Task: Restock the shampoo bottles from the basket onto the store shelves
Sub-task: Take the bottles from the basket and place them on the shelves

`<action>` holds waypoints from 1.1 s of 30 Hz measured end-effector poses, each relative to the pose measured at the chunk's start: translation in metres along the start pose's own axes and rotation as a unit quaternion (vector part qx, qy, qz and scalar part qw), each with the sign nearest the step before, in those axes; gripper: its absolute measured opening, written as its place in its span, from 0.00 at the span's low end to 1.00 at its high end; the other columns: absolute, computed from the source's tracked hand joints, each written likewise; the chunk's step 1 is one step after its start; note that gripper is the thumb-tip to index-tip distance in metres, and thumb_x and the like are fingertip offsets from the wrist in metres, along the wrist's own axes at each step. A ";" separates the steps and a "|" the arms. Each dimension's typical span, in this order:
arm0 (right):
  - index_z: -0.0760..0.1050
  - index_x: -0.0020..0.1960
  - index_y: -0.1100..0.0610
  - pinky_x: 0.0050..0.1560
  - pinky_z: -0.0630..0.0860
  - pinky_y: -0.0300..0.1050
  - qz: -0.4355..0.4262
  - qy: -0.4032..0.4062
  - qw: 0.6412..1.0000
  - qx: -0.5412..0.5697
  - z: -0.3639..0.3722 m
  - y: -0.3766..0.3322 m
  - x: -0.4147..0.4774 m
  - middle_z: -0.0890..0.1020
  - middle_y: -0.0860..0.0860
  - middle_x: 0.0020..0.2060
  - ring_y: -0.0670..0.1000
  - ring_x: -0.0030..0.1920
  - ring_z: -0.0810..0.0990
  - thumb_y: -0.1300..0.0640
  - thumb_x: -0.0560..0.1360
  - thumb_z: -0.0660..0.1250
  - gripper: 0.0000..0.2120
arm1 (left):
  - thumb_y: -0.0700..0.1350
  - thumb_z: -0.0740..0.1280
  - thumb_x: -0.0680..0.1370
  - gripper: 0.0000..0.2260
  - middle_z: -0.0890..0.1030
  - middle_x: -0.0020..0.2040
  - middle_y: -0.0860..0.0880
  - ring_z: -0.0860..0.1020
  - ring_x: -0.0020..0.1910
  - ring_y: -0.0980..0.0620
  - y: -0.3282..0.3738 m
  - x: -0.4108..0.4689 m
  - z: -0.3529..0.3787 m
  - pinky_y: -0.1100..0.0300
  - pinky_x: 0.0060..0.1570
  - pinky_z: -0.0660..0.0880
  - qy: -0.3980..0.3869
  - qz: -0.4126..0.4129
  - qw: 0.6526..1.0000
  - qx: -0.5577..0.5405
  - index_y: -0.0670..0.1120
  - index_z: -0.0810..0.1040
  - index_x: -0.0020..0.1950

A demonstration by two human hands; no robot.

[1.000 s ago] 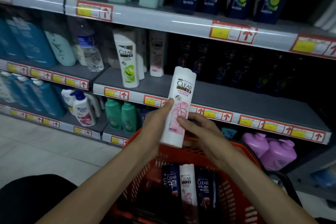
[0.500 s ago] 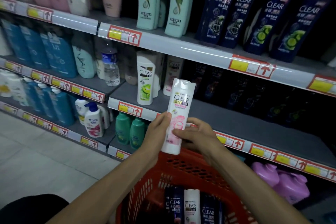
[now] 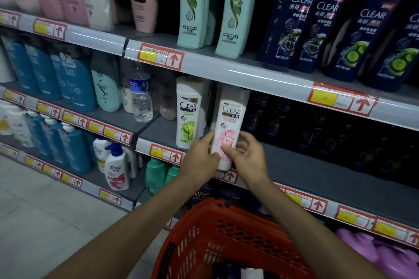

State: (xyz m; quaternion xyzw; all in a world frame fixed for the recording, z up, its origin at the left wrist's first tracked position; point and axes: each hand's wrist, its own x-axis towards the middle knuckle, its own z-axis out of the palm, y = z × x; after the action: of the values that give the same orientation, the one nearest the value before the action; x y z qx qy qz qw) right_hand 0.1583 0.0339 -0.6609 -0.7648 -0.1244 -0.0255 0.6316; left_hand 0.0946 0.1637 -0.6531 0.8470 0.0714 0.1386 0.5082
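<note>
Bottle (image 3: 230,120) raised to shelf (image 3: 317,170), left hand (image 3: 199,161), right hand (image 3: 247,158) gripping; basket (image 3: 226,213) below.

The bottom edge cuts off the basket (image 3: 229,229), so most of its contents are out of view. The left hand (image 3: 200,158) and right hand (image 3: 248,156) cover the pink bottle's (image 3: 230,120) lower part. To the right, dark bottles (image 3: 317,133) sit in shadow, labels unreadable. The price tags' (image 3: 159,56) print is too blurred to read.

dim store light | shelf recesses black | edges bowed, blurred
</note>
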 end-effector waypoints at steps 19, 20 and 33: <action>0.65 0.50 0.54 0.46 0.78 0.54 -0.062 0.108 0.966 -0.228 0.042 0.018 0.077 0.79 0.56 0.49 0.57 0.49 0.81 0.46 0.73 0.76 0.21 | 0.38 0.63 0.81 0.30 0.82 0.62 0.45 0.80 0.61 0.44 -0.016 0.073 0.024 0.48 0.63 0.78 0.048 -0.053 0.997 -0.037 0.54 0.62 0.82; 0.66 0.51 0.56 0.46 0.77 0.54 -0.062 0.111 0.963 -0.239 0.042 0.020 0.077 0.79 0.57 0.50 0.59 0.50 0.80 0.47 0.74 0.75 0.21 | 0.37 0.63 0.81 0.30 0.83 0.62 0.45 0.80 0.61 0.44 -0.017 0.072 0.026 0.47 0.63 0.78 0.041 -0.054 0.997 -0.041 0.54 0.62 0.82; 0.73 0.66 0.50 0.54 0.76 0.45 -0.011 -0.028 0.927 -0.373 -0.006 -0.002 0.030 0.74 0.53 0.63 0.55 0.60 0.78 0.58 0.73 0.76 0.24 | 0.35 0.68 0.70 0.38 0.76 0.71 0.41 0.77 0.67 0.43 -0.015 0.041 0.019 0.46 0.63 0.79 -0.039 -0.078 0.996 -0.029 0.48 0.66 0.80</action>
State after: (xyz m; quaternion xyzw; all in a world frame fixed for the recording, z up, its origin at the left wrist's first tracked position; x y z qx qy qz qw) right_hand 0.1874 0.0332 -0.6520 -0.9441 -0.1326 -0.0554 0.2967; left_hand 0.1398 0.1660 -0.6679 0.8283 0.1134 0.0673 0.5445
